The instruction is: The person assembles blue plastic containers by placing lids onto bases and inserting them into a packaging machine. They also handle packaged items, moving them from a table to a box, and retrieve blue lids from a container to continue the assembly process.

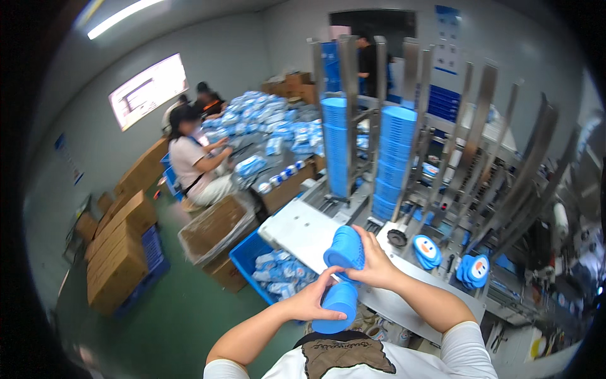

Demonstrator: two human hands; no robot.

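My left hand (308, 300) is wrapped round a short stack of round blue plastic pieces (336, 309), held low in front of my body. Slightly higher and to the right, my right hand (377, 262) grips a second stack of round blue pieces (344, 249), tilted, with its flat face toward me. The fingers of both hands meet between the stacks. Both stacks are above the near edge of a white machine table (303, 228). Whether the pieces are lids or shallow cups I cannot tell.
Tall metal guide rails hold blue stacks (336, 148) (394, 161) beyond my hands. Blue discs with a cartoon face (427, 251) (473, 271) lie at right. A blue crate (243, 252) of packets stands left, beside a lined carton (218, 230). A seated person (192, 158) works at a packet-covered table.
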